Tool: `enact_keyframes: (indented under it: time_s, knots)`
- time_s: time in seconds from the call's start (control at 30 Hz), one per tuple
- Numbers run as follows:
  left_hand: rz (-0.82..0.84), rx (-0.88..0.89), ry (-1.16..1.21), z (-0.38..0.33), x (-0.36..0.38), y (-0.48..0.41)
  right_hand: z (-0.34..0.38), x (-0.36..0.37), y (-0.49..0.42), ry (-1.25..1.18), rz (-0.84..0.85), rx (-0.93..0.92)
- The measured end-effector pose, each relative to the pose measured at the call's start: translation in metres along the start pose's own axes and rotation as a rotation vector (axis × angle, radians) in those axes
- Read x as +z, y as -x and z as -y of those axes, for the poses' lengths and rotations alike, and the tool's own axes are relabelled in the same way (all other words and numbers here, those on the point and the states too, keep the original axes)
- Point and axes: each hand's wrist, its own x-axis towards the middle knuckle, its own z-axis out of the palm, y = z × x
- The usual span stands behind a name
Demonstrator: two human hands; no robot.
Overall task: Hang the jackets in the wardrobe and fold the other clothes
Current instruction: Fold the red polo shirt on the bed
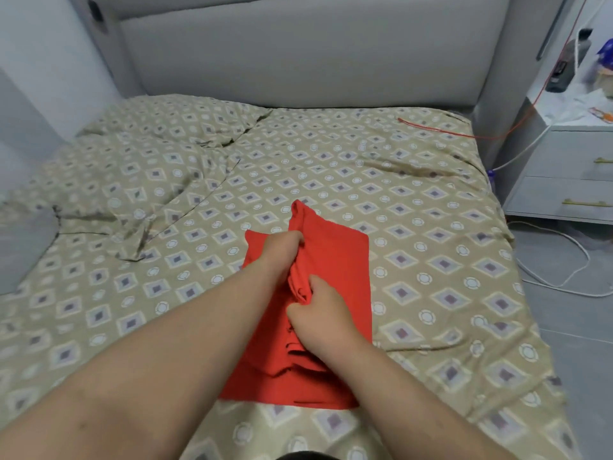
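- On the near half of the bed (431,247), the red garment (341,260) lies flat, already narrowed into a long rectangle. I read it as one of the clothes to fold, not a jacket.
- My left hand (282,249) sits at the far part of a raised ridge of cloth running down the garment's middle, its fingers curled and clamped on that ridge.
- My right hand (320,312) is nearer me on the same ridge, thumb and fingers pinched together on the bunched fabric.
- Two grips along one line make sense to me. I judge they let the gathered panel be carried over with a straight edge instead of sagging between the hands.
- The garment sits on the smooth stretch of bedding, which serves as a folding surface. The rumpled cover (149,180) lies well apart, to the left.
- A red cord (431,131) trails from beside the nightstand (570,167) onto the far right corner, nowhere near the garment.
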Motion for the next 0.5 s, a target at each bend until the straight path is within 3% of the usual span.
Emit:
enact_keyframes:
  time_s: [0.17, 0.37, 0.43, 0.5]
  knots:
    - [-0.15, 0.024, -0.16, 0.016, -0.053, -0.025, 0.021, 0.067, -0.015, 0.004, 0.098, 0.087]
    - [-0.174, 0.084, -0.073, 0.047, -0.084, -0.029, 0.022, 0.088, -0.003, 0.047, 0.227, 0.088]
    - [-0.204, 0.096, -0.061, 0.059, -0.094, -0.021, 0.02, 0.077, 0.008, -0.027, 0.188, 0.088]
    - [-0.183, -0.007, 0.172, 0.081, -0.102, -0.005, 0.007, 0.056, 0.017, -0.099, 0.025, 0.137]
